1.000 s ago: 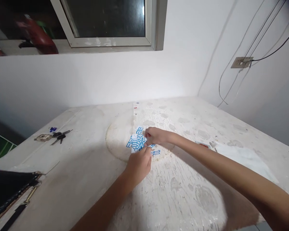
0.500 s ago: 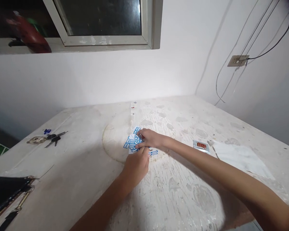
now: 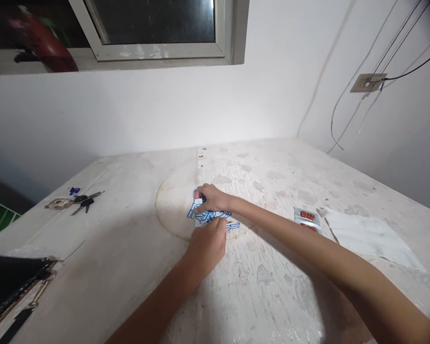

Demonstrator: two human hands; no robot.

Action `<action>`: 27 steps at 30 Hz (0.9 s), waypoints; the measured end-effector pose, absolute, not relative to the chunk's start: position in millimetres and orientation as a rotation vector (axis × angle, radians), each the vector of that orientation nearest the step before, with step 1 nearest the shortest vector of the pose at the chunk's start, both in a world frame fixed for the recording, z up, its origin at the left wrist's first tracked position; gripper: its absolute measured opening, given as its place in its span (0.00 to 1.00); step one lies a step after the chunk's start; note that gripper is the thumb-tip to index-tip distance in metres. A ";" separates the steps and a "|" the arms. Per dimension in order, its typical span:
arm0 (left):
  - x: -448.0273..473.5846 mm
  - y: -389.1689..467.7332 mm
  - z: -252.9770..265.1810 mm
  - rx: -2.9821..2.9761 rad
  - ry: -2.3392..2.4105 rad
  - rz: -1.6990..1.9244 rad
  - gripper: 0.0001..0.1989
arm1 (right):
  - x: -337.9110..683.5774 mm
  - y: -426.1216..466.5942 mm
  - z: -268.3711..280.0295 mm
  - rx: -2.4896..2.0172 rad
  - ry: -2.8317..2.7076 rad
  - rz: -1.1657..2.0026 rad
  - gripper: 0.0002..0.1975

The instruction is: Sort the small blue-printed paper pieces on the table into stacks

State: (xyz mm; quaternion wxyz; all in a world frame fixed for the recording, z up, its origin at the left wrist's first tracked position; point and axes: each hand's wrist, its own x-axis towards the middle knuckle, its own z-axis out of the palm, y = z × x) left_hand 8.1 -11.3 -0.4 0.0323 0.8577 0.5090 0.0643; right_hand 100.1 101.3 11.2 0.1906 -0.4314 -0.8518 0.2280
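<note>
A small heap of white pieces with blue outlines (image 3: 205, 218) lies near the table's middle, partly covered by both hands; they are too small to name surely. My right hand (image 3: 212, 197) bends over its far side, thumb and fingers curled around a white, blue-outlined piece (image 3: 198, 202). At the near edge, my left hand (image 3: 208, 241) is closed, its fingertips pressed together against the heap. What it grips, if anything, is hidden. A few blue-outlined pieces (image 3: 233, 225) stick out just right of my left hand.
A bunch of keys (image 3: 82, 203) and a small blue object (image 3: 73, 191) lie at the left, with a black zippered case (image 3: 14, 282) nearer. On the right are a silver packet with red contents (image 3: 307, 216) and a white sheet (image 3: 372, 241). A wall socket (image 3: 368, 82) has cables hanging.
My right hand has shifted slightly left and up over the heap, and its fingers have curled in more. The heap's pieces lie differently. The whole view has shifted slightly.
</note>
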 end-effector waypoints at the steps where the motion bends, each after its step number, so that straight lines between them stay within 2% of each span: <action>1: 7.9 -11.3 -0.8 2.642 1.564 0.203 0.11 | 99.9 101.8 9.8 -1.180 -2.355 0.662 0.16; 5: 7.5 -11.2 -1.4 2.658 1.541 0.211 0.11 | 105.2 104.7 5.7 -1.104 -2.220 0.765 0.07; 12: 7.4 -11.9 -0.6 2.674 1.539 0.213 0.11 | 148.4 72.8 18.5 -1.085 -1.791 1.192 0.06; 18: 10.2 -11.5 2.8 2.621 1.578 0.159 0.11 | 186.8 29.1 17.0 -1.216 -1.504 1.177 0.08; 22: 10.9 -9.5 4.5 2.599 1.593 0.146 0.11 | 194.4 24.4 3.6 -1.110 -1.239 1.283 0.11; 27: 11.0 -6.8 6.2 2.598 1.589 0.157 0.11 | 203.3 29.0 -2.0 -1.102 -1.222 1.346 0.03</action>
